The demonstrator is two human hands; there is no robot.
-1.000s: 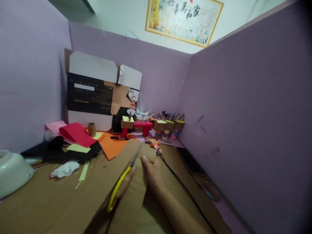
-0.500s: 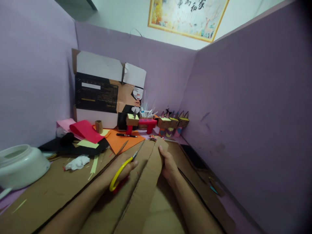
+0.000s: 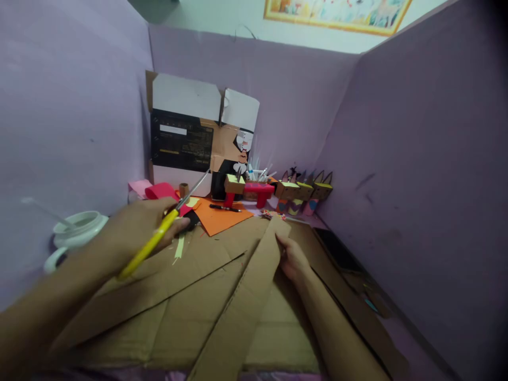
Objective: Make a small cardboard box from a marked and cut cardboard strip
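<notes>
I see the left hand (image 3: 138, 225) with its fingers closed around yellow-handled scissors (image 3: 170, 216); the right hand's (image 3: 294, 259) fingers pinch a cardboard strip (image 3: 246, 296) that slants back toward the person. Gripped only there, it might buckle. A wide left swing could knock the white pot (image 3: 79, 241) outside those scissor-holding fingers.

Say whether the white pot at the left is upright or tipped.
Upright: the white pot has its mouth facing up, a thin stick leaning out.
</notes>
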